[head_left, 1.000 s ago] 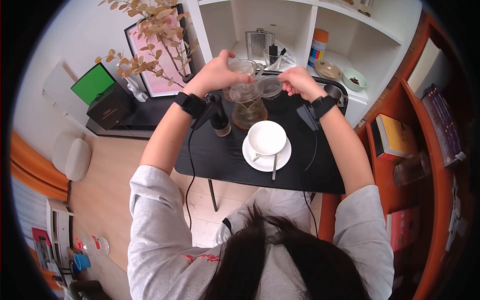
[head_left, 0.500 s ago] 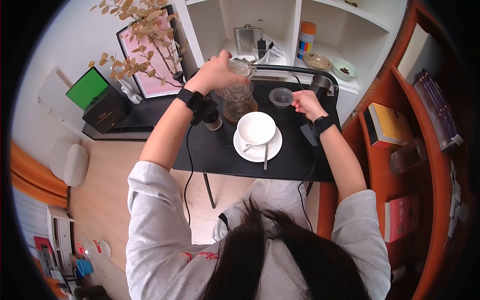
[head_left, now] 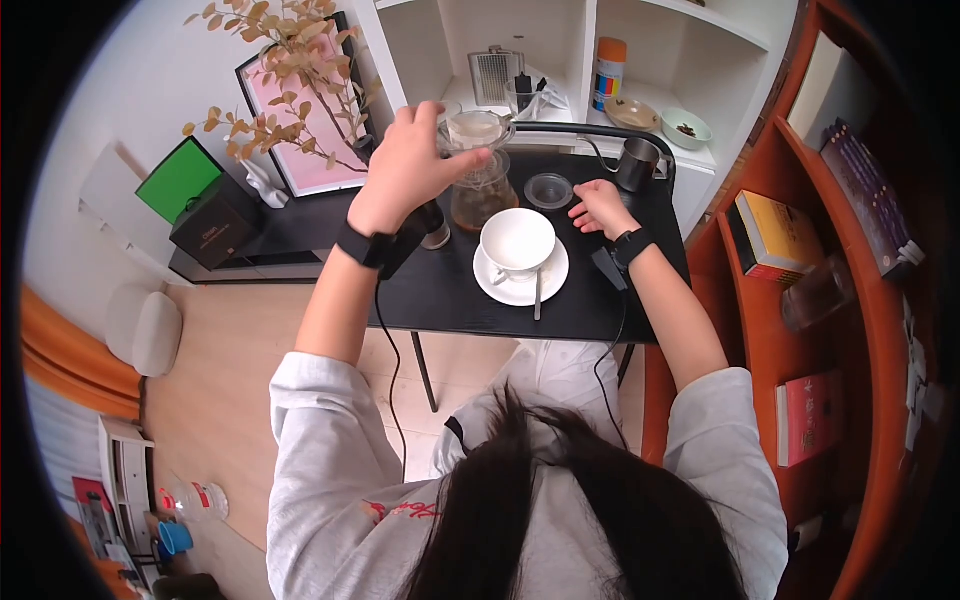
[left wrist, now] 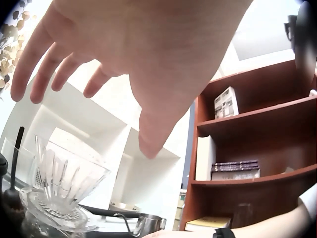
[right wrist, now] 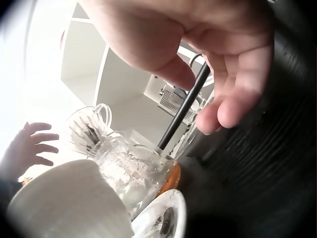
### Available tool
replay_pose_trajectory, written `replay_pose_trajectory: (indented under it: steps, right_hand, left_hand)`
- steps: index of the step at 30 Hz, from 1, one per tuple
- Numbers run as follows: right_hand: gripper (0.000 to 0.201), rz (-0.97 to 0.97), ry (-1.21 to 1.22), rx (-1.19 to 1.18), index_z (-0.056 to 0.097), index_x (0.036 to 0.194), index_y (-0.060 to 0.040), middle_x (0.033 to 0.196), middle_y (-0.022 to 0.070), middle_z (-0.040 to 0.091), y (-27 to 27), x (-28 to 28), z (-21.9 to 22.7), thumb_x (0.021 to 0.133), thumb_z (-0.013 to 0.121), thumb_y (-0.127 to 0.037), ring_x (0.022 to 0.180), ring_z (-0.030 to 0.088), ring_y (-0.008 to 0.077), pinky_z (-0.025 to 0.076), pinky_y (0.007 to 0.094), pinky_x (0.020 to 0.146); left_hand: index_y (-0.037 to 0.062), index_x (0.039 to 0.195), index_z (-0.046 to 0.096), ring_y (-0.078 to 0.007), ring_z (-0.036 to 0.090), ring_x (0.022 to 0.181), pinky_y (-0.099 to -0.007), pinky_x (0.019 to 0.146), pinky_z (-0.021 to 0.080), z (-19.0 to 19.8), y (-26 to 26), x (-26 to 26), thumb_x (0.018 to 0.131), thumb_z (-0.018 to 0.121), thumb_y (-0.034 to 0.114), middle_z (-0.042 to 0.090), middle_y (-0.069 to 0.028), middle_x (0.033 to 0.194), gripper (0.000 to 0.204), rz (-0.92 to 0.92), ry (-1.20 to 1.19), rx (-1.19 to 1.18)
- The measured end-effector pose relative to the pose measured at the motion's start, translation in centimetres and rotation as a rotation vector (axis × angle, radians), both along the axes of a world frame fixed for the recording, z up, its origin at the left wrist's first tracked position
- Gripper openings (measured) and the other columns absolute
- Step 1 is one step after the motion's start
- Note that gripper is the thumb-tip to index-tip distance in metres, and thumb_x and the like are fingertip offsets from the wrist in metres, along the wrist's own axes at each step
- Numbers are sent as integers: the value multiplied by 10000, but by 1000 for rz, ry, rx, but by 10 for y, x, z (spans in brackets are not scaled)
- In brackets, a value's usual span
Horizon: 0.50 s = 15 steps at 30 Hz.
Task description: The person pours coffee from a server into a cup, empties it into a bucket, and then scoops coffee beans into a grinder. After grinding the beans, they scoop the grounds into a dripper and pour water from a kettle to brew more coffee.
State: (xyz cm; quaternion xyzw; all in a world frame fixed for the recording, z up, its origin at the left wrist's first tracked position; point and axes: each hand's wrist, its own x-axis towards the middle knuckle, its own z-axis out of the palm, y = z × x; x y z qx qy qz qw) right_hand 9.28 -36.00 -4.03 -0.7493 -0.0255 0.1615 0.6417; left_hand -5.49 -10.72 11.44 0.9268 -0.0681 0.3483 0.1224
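Observation:
My left hand (head_left: 425, 160) hovers beside the clear glass coffee dripper (left wrist: 64, 178), fingers spread and nothing held. The dripper holds a white paper filter (head_left: 474, 128) and sits on a glass server (head_left: 485, 200) with brown liquid in it. On the black table lies a round clear lid (head_left: 549, 191). My right hand (head_left: 603, 210) is at the lid's right edge, its fingers loosely bent; in the right wrist view no object shows between thumb and fingers. Nearer to me, a white cup (head_left: 518, 240) rests on a saucer (head_left: 515, 290) with a spoon (head_left: 538, 295).
A metal gooseneck kettle (head_left: 638, 163) stands at the table's back right. A dark cylinder with a pale base (head_left: 436, 228) is left of the server, partly behind the left wrist. White shelves (head_left: 590, 60) rise behind; a reddish bookcase (head_left: 740, 290) is at the right.
My right hand has carried the lid away from the dripper to the right, lowered it onto the table and loosened its fingers. My left hand has let go of the dripper, its fingers now spread.

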Motion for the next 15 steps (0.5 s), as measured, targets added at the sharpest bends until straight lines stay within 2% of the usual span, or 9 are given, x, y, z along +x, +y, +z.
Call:
replay_pose_trajectory:
  steps: [2, 5, 6, 7, 10, 11, 12, 13, 15]
  right_hand:
    - [400, -10, -83, -3, 525, 981, -4, 684, 125, 633, -10, -6, -4, 956, 541, -403, 481, 590, 164, 483, 284, 416]
    - [353, -27, -206, 184, 585, 961, -34, 623, 26, 556, -42, -43, 7, 1021, 445, -353, 439, 488, 105, 434, 227, 422]
    - [272, -32, -241, 269, 576, 1013, -29, 638, 19, 550, -57, -59, 8, 1017, 451, -271, 459, 483, 96, 442, 221, 444]
    - [205, -40, -278, 353, 567, 1066, -24, 652, 12, 543, -73, -79, 8, 1014, 456, -188, 480, 478, 87, 449, 214, 466]
    - [398, -264, -457, 306, 473, 1282, -22, 898, 64, 581, -122, -157, 4, 891, 501, 47, 652, 544, 95, 508, 231, 603]
    - [521, -375, -462, 253, 436, 1339, -25, 988, 86, 577, -139, -183, 1, 840, 513, 104, 729, 565, 104, 529, 242, 667]
    - [546, -458, -530, 177, 437, 1347, -27, 1043, 98, 562, -161, -203, -11, 824, 524, 104, 817, 569, 120, 531, 263, 740]
    - [571, -542, -597, 96, 438, 1355, -30, 1099, 110, 546, -189, -225, -24, 809, 534, 105, 905, 572, 136, 532, 283, 813]
    - [586, -657, -604, -103, 443, 1354, -32, 1129, 117, 543, -232, -263, -43, 791, 557, 88, 1053, 548, 174, 508, 307, 901]
  left_hand:
    - [-30, 922, 614, -363, 628, 851, -433, 704, 497, -1, 6, -19, 854, 652, 504, 613, -210, 890, 540, 14, 5, -41]
    - [-50, 667, 573, -369, 571, 608, -432, 553, 426, -7, -5, -66, 962, 567, 358, 541, -212, 622, 503, 144, -16, -328]
    - [-52, 716, 556, -294, 513, 478, -377, 506, 406, -26, 7, -72, 984, 548, 296, 478, -204, 569, 440, 77, -169, -348]
    - [-30, 736, 558, -167, 465, 504, -316, 503, 381, -37, 10, -88, 1003, 524, 257, 459, -139, 557, 394, 52, -173, -521]
    - [28, 993, 568, -80, 463, 613, -229, 546, 386, -85, 31, -133, 1007, 486, 88, 516, -7, 714, 103, 2, -152, -846]
    - [28, 1073, 537, -64, 503, 664, -206, 548, 402, -108, 41, -141, 976, 489, -7, 547, -12, 829, 114, -118, -245, -838]
    - [29, 1157, 489, -69, 541, 702, -197, 582, 438, -127, 49, -153, 950, 502, -50, 564, -56, 959, 222, -30, -283, -669]
    - [54, 1227, 440, -101, 597, 751, -197, 656, 486, -139, 54, -174, 937, 524, -51, 570, -93, 1045, 320, 34, -116, -909]
    - [144, 1267, 417, -199, 667, 842, -263, 762, 557, -176, 81, -203, 909, 611, 45, 539, -164, 1184, 419, 214, 63, -877]
